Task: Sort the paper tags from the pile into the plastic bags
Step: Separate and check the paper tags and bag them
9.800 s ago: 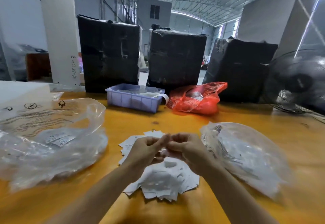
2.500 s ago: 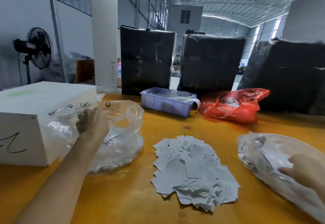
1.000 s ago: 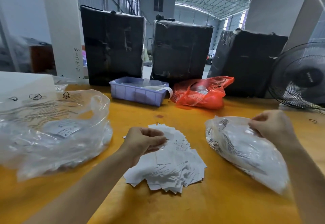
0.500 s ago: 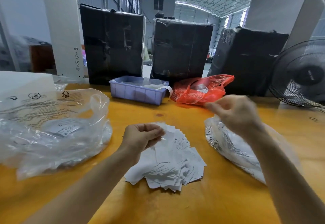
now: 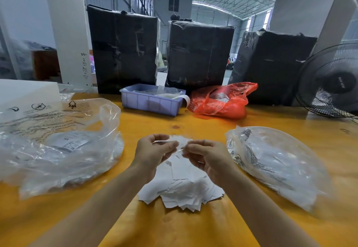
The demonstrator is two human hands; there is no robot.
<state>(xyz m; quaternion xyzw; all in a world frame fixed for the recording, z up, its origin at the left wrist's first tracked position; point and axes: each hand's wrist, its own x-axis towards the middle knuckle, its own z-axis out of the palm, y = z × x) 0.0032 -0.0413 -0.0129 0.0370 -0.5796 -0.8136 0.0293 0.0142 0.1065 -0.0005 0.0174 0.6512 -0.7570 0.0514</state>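
Where hands (image 5: pixel 155 149) (image 5: pixel 205 155) meet, pinched tags (image 5: pixel 179 143) blurred, count unclear.

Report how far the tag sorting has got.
Done: both clear plastic bags, left and right, already hold white paper tags. In hand: left hand and right hand pinch tags between them above the pile. Left: a sizeable heap of white tags remains on the yellow table.
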